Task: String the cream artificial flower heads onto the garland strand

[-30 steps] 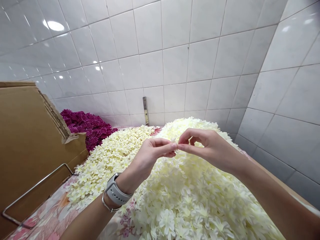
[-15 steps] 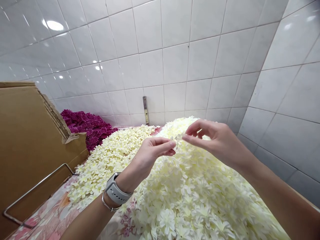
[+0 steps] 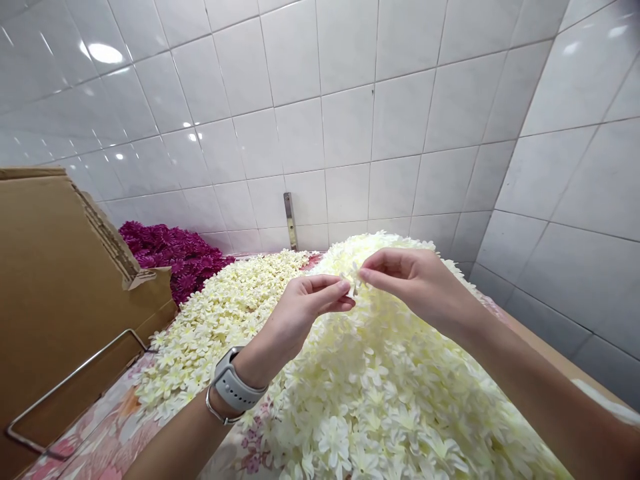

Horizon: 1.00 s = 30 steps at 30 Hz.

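Observation:
My left hand [image 3: 313, 303], with a watch [image 3: 240, 381] and a thin bangle at the wrist, pinches a small white flower [image 3: 353, 283] between thumb and fingers. From the right, my right hand [image 3: 407, 273] closes its thumb and forefinger on the same flower's petals. Both hands hover above a big heap of white-and-yellow flowers [image 3: 380, 393]. Where exactly the fingertips grip the flower is hard to make out. To the left of the heap, smaller cream flowers [image 3: 220, 313] lie spread out.
A cardboard box [image 3: 65, 267] with a torn edge stands at the left, a bent metal bar [image 3: 75, 377] beside it. Purple flowers [image 3: 175, 257] are piled behind the box. A floral cloth [image 3: 107, 433] covers the surface. Tiled walls [image 3: 345, 133] rise at the back and right, with a metal strip [image 3: 290, 221].
My right hand has moved slightly left and closer to my left hand, its thumb and forefinger now pinched together at the flower. My left hand has barely moved.

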Available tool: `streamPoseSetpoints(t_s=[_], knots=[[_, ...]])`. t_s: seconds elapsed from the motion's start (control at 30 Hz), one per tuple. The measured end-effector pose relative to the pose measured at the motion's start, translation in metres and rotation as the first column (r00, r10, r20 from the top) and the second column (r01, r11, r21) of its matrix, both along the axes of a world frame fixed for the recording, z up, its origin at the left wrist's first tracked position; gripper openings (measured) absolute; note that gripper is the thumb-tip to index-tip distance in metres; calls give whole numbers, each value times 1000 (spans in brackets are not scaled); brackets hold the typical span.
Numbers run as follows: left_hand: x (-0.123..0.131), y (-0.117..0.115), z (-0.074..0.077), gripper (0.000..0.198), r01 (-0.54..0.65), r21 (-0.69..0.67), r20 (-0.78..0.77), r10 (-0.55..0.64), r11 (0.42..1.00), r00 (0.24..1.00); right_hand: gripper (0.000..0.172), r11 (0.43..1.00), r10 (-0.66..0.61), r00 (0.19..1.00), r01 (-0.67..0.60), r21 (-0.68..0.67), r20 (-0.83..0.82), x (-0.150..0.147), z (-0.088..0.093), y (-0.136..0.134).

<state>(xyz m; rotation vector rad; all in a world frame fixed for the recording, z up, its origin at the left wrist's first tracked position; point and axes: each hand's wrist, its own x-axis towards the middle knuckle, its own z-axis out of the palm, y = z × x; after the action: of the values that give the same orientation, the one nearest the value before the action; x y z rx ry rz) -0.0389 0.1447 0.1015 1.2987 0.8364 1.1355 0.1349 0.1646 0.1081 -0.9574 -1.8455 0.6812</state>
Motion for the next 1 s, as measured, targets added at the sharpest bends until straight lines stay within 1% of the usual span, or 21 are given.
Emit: streamPoseSetpoints(t_s=[0.03, 0.1, 0.13, 0.17, 0.2, 0.23, 0.27, 0.3, 0.33, 0.4, 0.53, 0.63, 0.73, 0.83, 0.9, 1.0], knots=[[0, 0, 0, 14, -7, 10, -5, 7, 1000, 1000, 22, 993, -105, 994, 105, 58, 1, 0, -1, 2], [-2, 1, 0, 15, -22, 26, -15, 22, 999, 1000, 16, 934, -310, 951, 306, 183, -6, 1, -4, 4], [-3, 1, 0, 15, -32, 28, -20, 33, 999, 999, 13, 904, -370, 929, 362, 228, -9, 1, -4, 5], [-4, 1, 0, 15, -44, 29, -24, 45, 999, 999, 12, 892, -384, 923, 372, 257, -6, 2, -4, 5], [-5, 1, 1, 15, -54, 27, -30, 55, 998, 998, 12, 905, -345, 938, 331, 265, 6, 2, -3, 4], [-5, 0, 1, 14, -61, 25, -38, 62, 998, 997, 13, 936, -263, 964, 247, 252, 29, 2, -2, 2], [-6, 0, 2, 14, -63, 24, -45, 64, 998, 997, 15, 966, -155, 986, 138, 221, 59, 2, 0, 0], [-6, 0, 2, 14, -58, 27, -51, 59, 998, 997, 17, 984, -47, 995, 31, 177, 87, 1, 1, -2], [-5, -1, 2, 14, -47, 31, -56, 48, 998, 997, 20, 990, 38, 994, -52, 132, 105, 1, 2, -4], [-5, -1, 3, 14, -22, 38, -56, 24, 999, 998, 24, 989, 128, 986, -135, 58, 110, 0, 4, -7], [-3, -2, 2, 13, 16, 30, -17, -15, 999, 1000, 27, 976, 213, 977, -213, -53, 3, 1, 6, -6], [-3, -3, 3, 13, 40, 28, 1, -40, 999, 999, 25, 962, 236, 970, -242, -123, -62, 1, 6, -5], [-3, -4, 4, 15, 46, 35, -26, -45, 998, 999, 23, 968, 203, 976, -212, -133, -78, 0, 6, -5], [-3, -5, 5, 15, 12, 47, -53, -9, 999, 999, 24, 976, 177, 981, -185, -116, -77, -1, 5, -5], [-3, -6, 6, 13, -7, 65, -68, 11, 998, 998, 24, 973, 197, 979, -202, -114, -52, -1, 4, -6], [-3, -8, 8, 13, 5, 93, -120, 6, 996, 993, 27, 964, 231, 972, -236, -124, -49, 1, 4, -6]])
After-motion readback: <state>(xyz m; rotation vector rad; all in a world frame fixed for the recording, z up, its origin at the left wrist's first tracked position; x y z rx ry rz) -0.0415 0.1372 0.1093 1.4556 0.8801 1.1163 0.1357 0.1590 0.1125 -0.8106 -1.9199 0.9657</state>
